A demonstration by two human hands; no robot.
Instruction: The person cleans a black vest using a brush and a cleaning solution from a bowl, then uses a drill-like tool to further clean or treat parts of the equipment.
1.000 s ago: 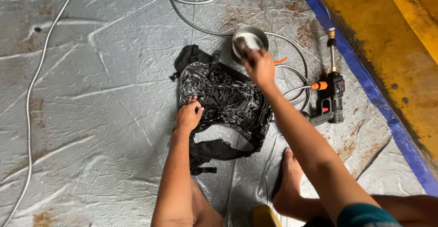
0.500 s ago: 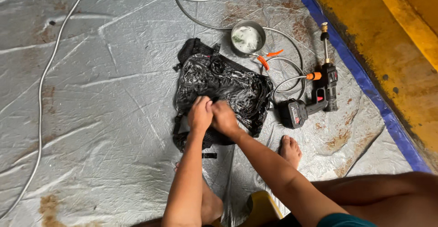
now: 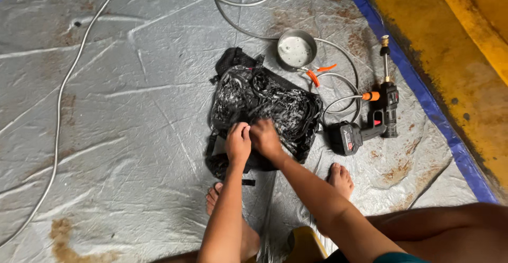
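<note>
**Both hands work a soapy black bag on a grey tarp**

The left hand (image 3: pixel 238 142) and the right hand (image 3: pixel 265 138) meet side by side, knuckles touching, fingers curled and pinching the wet fabric at the near edge of a black bag (image 3: pixel 262 109). Whether each grip is fully clamped cannot be told from above. The bag lies flat at the middle of the tarp (image 3: pixel 121 136), limp and glossy, streaked with white suds; its long axis runs away from the person, a rounded dark end pointing to the far side and loose straps trailing near the bare feet (image 3: pixel 338 178). A second ago the right hand was stretched out to the bowl while the left pressed the bag alone; now both sit together on the cloth. Just past the bag's far corner stands a round metal bowl (image 3: pixel 295 50) of foamy liquid. To the right lies a black and orange spray gun (image 3: pixel 370 120), its brass nozzle pointing away, a thin grey hose (image 3: pixel 338 85) looping beside it. The tarp is crinkled, shiny plastic with rust-brown stains and a blue border (image 3: pixel 418 88).
</note>
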